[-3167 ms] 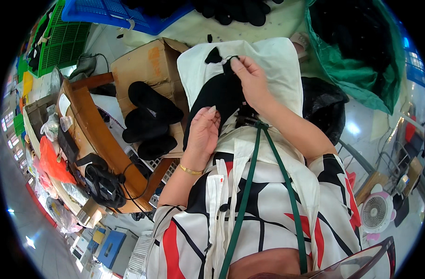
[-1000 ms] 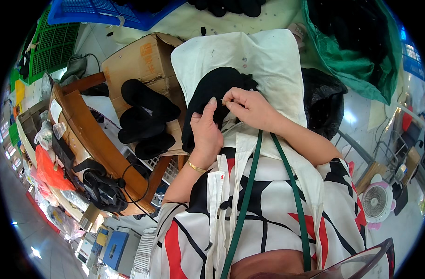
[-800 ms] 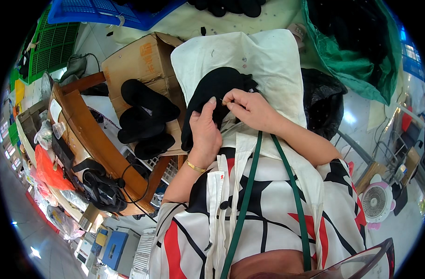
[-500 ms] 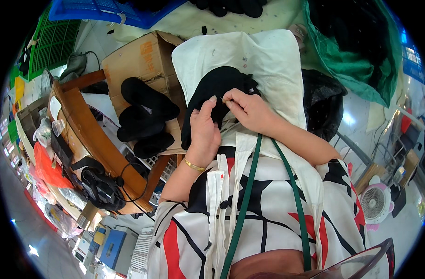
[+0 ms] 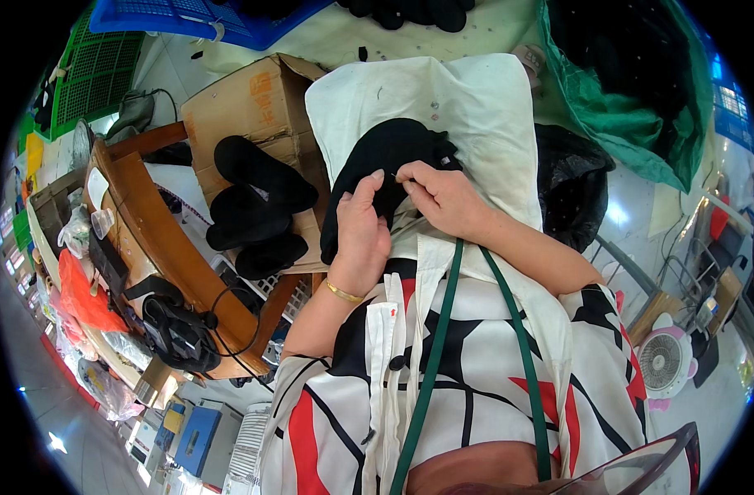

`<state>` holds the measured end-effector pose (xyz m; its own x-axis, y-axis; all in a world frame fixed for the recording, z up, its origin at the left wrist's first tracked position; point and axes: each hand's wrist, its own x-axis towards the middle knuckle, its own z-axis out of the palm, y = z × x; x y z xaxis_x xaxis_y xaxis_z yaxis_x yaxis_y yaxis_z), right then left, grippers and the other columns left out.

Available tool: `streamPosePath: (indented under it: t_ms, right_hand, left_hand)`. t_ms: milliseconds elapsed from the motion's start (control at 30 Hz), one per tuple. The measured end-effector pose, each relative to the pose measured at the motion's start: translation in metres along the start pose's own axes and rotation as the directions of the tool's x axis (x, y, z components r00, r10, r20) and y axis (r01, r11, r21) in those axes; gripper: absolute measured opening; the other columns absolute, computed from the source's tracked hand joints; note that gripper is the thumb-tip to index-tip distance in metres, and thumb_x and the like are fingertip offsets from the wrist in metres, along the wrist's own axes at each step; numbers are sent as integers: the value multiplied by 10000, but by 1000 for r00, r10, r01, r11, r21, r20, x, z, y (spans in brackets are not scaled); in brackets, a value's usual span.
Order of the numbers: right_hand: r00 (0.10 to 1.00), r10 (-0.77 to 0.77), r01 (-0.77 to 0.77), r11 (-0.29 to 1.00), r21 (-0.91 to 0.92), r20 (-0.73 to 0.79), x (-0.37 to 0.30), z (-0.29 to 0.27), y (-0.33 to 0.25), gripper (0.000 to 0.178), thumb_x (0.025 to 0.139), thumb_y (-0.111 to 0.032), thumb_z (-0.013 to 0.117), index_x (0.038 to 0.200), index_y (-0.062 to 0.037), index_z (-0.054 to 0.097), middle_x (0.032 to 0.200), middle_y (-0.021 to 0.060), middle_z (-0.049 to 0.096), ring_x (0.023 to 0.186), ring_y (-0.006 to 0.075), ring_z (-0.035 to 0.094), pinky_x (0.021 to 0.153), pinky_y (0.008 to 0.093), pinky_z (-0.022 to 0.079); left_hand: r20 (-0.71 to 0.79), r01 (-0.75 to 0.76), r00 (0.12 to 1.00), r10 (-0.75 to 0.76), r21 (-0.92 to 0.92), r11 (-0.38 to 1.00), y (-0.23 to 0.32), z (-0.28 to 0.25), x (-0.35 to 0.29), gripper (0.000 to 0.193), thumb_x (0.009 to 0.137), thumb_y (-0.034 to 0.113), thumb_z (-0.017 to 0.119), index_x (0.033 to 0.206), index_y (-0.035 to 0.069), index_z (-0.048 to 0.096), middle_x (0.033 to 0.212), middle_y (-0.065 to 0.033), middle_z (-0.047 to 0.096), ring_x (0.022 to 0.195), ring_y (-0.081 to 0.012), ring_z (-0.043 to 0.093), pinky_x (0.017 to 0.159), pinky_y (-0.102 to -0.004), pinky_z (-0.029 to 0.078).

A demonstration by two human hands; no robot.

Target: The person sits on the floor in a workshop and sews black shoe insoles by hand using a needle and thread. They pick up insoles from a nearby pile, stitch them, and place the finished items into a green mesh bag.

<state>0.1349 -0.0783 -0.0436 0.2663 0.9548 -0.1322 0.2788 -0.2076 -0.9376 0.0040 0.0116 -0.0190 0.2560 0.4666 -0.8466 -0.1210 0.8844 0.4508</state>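
Observation:
A black soft fabric piece (image 5: 385,144), rounded at its far end, lies over a white cloth (image 5: 480,103) in front of me. My left hand (image 5: 362,235) grips its near left side, thumb on top and the other fingers mostly hidden. Close beside that thumb, my right hand (image 5: 447,198) is closed in a pinch over the fabric. What sits between its fingertips is too small to make out. A small pale tag shows at the piece's right edge, among bunched folds.
Several similar black padded pieces (image 5: 265,177) rest on a cardboard box (image 5: 241,99) to the left, beside a wooden table (image 5: 179,272). A black plastic bag (image 5: 571,181) and a green sack (image 5: 641,136) of dark items stand right. A blue crate (image 5: 203,25) is at the far left.
My right hand has shifted very slightly, its fingertips still near the left thumb. The black fabric piece and my left hand stay almost where they were.

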Motion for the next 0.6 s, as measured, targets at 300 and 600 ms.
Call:
streamPosePath:
  t_ms: [300,600]
  right_hand:
    - [993,115,-116,993,-14,-29,5,8,-10,149,936,-89,550,1059,-43,479,778,162,618,660,341,623,583,376,484]
    - [974,201,-207,977,55,102,18,-25,-20,175,886,-95,608,1025,-34,522,756,113,613,639,239,607,599,330,476]
  left_hand:
    - [-47,-67,997,68,34,997,-12,-4,9,184,862,121,672,1033,55,658,1006,-30,684,927,-133,641,828,-299,483]
    - [149,-208,970,192,101,973,-15,10,-12,97,886,74,679,950,2,674,923,-14,670,808,-84,597,734,-232,461]
